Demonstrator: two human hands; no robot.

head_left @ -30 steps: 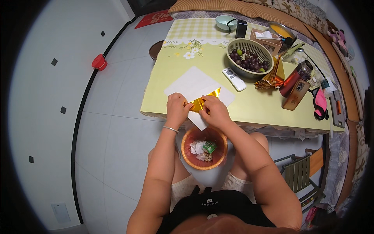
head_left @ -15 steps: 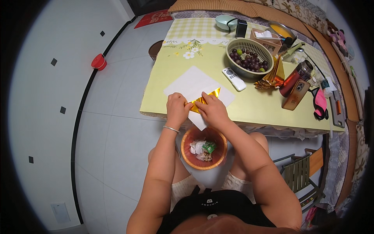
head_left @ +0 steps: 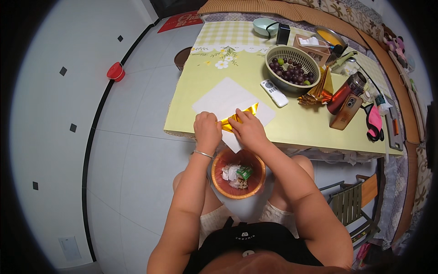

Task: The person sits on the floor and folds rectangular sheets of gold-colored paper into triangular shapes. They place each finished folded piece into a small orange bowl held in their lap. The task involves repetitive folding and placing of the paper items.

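A strip of folded gold foil paper (head_left: 226, 125) lies slantwise on a white square sheet (head_left: 224, 95) at the table's near edge. My left hand (head_left: 208, 132) is closed, its thumb and curled fingers gripping the foil's left end. Over the foil's middle, my right hand (head_left: 250, 130) presses down with thumb and bent fingers, holding it against the sheet. The foil's pointed right end sticks out past the right fingertips. One corner of the white sheet overhangs the edge, above a waste bin (head_left: 219, 186) between my knees.
Right of the sheet are a white remote control (head_left: 274, 93), a basket (head_left: 292, 51) of grapes, folded gold paper (head_left: 315, 94), a red thermos (head_left: 341, 95), a phone (head_left: 346, 112) and a pink eye mask (head_left: 374, 122). A folding chair (head_left: 346, 205) stands at the lower right.
My left hand has shifted slightly left and down, its fingers curled more tightly at the foil's end. The right hand stays almost in place on the foil.
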